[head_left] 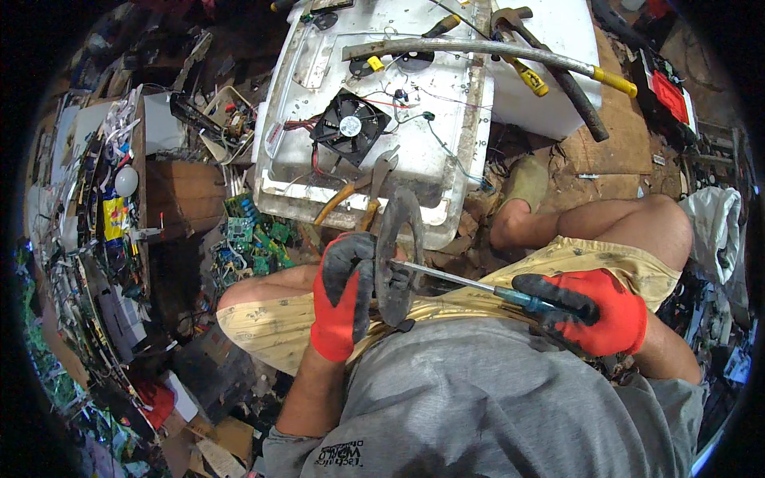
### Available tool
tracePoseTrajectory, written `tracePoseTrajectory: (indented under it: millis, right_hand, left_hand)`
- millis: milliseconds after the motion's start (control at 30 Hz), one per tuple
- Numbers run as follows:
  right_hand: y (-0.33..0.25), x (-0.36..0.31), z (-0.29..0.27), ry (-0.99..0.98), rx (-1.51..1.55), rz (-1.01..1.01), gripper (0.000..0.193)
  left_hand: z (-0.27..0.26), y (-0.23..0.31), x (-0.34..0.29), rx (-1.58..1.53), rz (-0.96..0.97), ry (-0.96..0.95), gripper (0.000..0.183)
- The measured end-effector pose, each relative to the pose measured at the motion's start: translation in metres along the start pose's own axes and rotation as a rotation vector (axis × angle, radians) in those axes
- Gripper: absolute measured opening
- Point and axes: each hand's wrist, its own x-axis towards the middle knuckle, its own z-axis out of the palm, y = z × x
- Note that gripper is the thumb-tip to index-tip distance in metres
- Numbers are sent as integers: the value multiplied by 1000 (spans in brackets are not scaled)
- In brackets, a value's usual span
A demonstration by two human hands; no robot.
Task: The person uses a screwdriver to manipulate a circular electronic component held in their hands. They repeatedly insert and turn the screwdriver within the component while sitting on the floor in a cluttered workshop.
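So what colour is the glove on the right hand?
The right-hand glove is red with dark grey fingers, showing clearly in the head view.

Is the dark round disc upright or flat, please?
Roughly upright: the gloved left hand holds the dark disc, seen nearly edge-on from above.

Dull and bright surfaces, coated cloth and grimy plastic.
The disc (390, 299) is matt and dusty, its material hard to tell; the screwdriver (456, 278) has a smooth, shiny metal shaft and a glossy plastic handle. The left glove (343, 296) and right glove (599, 312) look like red fabric with a matt, rubbery dark coating. The shirt (494, 390) is soft matt cloth, the shorts (267, 325) stained cloth. The fan (351, 127) is black plastic, the white panel (430, 155) smooth, scuffed plastic, the pliers (384, 170) worn metal.
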Motion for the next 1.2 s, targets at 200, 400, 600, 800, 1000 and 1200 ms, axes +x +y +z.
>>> tracePoseTrajectory:
  millis: [200,400,600,800,1000,1200]
  right_hand:
    - [1,1,-1,-18,40,32,22]
    - [1,-1,-7,-58,107,104,26]
    - [17,-9,-27,-38,430,407,41]
    - [7,-1,-36,-167,469,435,35]
    - [-1,-10,-14,5,96,183,37]
    - [-4,-14,-5,161,-392,-105,45]
  left_hand:
    - [-7,-12,0,27,-49,-48,19]
    - [4,3,4,75,90,-51,25]
    - [6,9,-5,101,58,-111,29]
    - [2,4,-1,164,109,-198,35]
    - [5,10,-3,148,-14,-135,35]
    - [10,22,3,164,1,-160,32]
